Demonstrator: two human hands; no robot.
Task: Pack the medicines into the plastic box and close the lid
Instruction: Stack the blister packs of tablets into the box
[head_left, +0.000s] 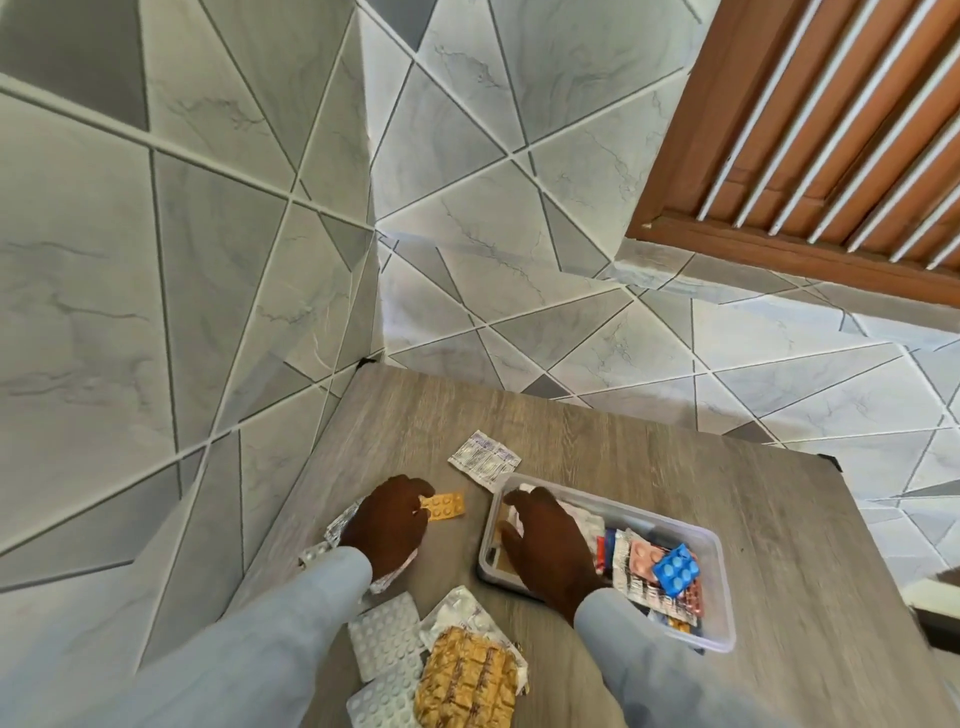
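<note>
Writing on packs too small to read. Left hand (387, 525) pinching orange pill strip (443, 505) lying on wooden surface (779, 519). Right hand (545, 540) reaching into clear plastic box (722, 613), fingers spread loose, touching packs inside. Blue pill strip (675, 567) lying in box. White pill sheets (384, 642) and gold pack (467, 680) waiting on surface near sleeves.

plastic box (723, 566): open, on wooden table (649, 457), holds mixed blister packs | right hand (550, 545): inside box's left end, fingers spread | left hand (387, 525): left of box, pinching orange blister strip (444, 506) | white sachets (483, 458): just behind box | white and golden blister sheets (436, 660): near side, left of box
</note>
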